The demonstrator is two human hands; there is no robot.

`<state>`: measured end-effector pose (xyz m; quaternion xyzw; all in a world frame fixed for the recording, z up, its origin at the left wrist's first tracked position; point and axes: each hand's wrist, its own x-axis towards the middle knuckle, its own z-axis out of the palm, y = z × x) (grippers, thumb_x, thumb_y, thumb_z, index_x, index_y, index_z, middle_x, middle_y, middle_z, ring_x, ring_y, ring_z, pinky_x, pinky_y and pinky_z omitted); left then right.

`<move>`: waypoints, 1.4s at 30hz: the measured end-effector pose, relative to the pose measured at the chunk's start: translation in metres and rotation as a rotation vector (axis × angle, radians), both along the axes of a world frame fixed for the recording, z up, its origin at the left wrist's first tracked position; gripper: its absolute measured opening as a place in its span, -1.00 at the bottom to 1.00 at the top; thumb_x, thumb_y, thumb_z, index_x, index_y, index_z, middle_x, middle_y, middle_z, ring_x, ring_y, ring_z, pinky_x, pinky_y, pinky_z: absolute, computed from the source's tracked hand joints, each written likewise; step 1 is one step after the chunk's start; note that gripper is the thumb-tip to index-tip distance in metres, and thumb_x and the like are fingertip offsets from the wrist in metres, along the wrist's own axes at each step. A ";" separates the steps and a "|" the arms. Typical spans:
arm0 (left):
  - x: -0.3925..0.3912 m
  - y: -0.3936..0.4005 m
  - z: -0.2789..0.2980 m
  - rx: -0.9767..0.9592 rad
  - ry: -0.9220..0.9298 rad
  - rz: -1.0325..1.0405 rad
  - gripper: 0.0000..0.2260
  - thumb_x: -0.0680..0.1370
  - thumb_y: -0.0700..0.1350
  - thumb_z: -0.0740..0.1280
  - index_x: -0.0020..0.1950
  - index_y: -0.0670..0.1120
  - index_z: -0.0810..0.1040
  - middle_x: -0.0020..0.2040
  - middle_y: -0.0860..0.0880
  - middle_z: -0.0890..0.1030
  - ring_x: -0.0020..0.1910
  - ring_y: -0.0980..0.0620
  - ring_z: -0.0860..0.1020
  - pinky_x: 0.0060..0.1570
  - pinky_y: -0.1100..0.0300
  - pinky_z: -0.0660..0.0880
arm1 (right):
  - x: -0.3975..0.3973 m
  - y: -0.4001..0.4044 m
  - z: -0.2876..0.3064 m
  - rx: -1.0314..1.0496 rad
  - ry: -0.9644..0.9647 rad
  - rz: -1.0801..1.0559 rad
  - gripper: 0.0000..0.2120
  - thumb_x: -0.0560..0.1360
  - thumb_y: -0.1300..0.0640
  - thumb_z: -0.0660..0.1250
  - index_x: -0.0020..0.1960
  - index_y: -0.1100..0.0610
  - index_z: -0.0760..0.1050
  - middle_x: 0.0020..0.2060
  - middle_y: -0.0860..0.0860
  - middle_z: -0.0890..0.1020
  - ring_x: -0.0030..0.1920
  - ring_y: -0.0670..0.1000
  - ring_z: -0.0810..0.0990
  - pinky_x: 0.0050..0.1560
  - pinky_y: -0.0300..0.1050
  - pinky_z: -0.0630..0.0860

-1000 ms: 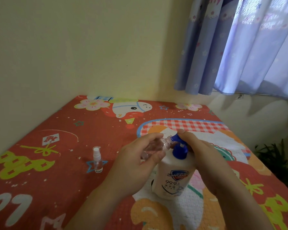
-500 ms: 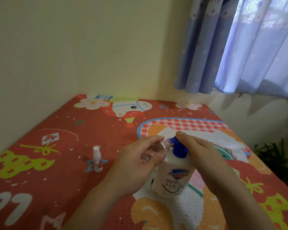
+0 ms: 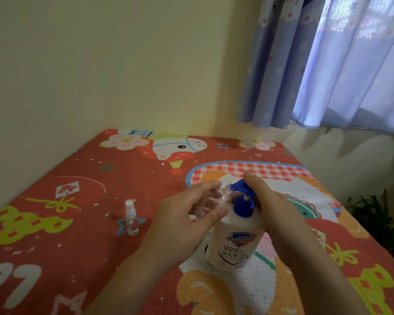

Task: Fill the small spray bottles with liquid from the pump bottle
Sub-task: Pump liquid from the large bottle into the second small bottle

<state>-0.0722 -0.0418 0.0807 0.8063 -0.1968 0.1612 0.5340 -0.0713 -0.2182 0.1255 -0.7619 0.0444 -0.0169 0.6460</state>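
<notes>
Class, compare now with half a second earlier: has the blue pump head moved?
Yes. The blue pump head has risen from the blue collar; its white stem now shows.

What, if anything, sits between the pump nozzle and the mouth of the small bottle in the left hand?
Nothing visible. The left hand tilts the clear small bottle so its open mouth meets the blue pump nozzle, under the right hand.
</notes>
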 end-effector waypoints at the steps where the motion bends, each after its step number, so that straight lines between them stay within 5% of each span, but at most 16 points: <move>1: 0.000 0.000 0.000 -0.003 0.004 -0.001 -0.59 0.50 -0.05 0.48 0.30 0.24 0.53 0.12 0.31 0.64 0.09 0.27 0.63 0.10 0.25 0.56 | 0.000 0.000 0.001 -0.005 -0.002 -0.005 -0.68 0.47 -0.29 0.25 -0.33 -0.24 0.67 -0.31 -0.09 0.74 -0.16 0.01 0.70 -0.10 -0.05 0.55; 6: 0.001 0.001 0.000 -0.013 0.023 -0.008 -0.59 0.50 -0.04 0.49 0.31 0.23 0.53 0.12 0.32 0.64 0.10 0.31 0.61 0.12 0.33 0.54 | -0.002 0.000 0.003 -0.045 -0.007 -0.006 -0.64 0.48 -0.28 0.26 -0.39 -0.23 0.66 -0.36 -0.09 0.72 -0.15 0.04 0.69 -0.02 0.02 0.57; 11: 0.001 0.002 0.001 -0.008 0.037 -0.014 -0.59 0.49 -0.04 0.50 0.27 0.29 0.53 0.11 0.35 0.63 0.11 0.34 0.60 0.11 0.35 0.54 | -0.004 -0.003 0.003 -0.123 -0.032 0.004 -0.56 0.55 -0.17 0.23 -0.46 -0.14 0.63 -0.48 -0.23 0.64 -0.35 -0.18 0.62 -0.17 -0.15 0.52; 19: 0.002 0.005 0.001 0.014 0.042 -0.019 -0.61 0.49 -0.08 0.50 0.23 0.27 0.54 0.06 0.33 0.65 0.08 0.35 0.60 0.11 0.41 0.51 | -0.009 0.002 0.005 -0.161 -0.051 -0.005 -0.57 0.55 -0.16 0.23 -0.34 0.06 0.61 -0.38 -0.06 0.64 -0.17 0.05 0.67 0.06 0.01 0.52; 30: 0.003 0.004 0.001 0.033 0.027 -0.022 -0.66 0.53 -0.04 0.47 0.25 0.25 0.56 0.10 0.25 0.65 0.11 0.23 0.63 0.11 0.02 0.61 | -0.006 0.002 0.002 -0.147 -0.026 -0.006 -0.51 0.55 -0.24 0.17 -0.39 -0.06 0.65 -0.44 -0.13 0.66 -0.21 0.00 0.65 -0.06 -0.03 0.56; 37: -0.001 0.000 0.001 0.042 -0.010 0.000 -0.67 0.56 0.01 0.42 0.32 0.19 0.55 0.09 0.24 0.66 0.11 0.25 0.62 0.01 0.07 0.62 | -0.003 0.004 -0.001 -0.086 0.026 -0.045 -0.57 0.45 -0.39 0.17 -0.29 -0.19 0.68 -0.27 -0.04 0.73 -0.09 0.05 0.68 0.08 0.09 0.55; 42: -0.001 -0.001 0.002 0.054 -0.012 -0.002 -0.67 0.54 0.09 0.38 0.31 0.25 0.51 0.11 0.27 0.65 0.12 0.28 0.61 0.05 0.09 0.61 | -0.002 0.002 0.000 -0.076 0.043 -0.024 -0.61 0.43 -0.39 0.20 -0.33 -0.24 0.66 -0.33 -0.11 0.72 -0.11 0.02 0.68 -0.01 0.02 0.54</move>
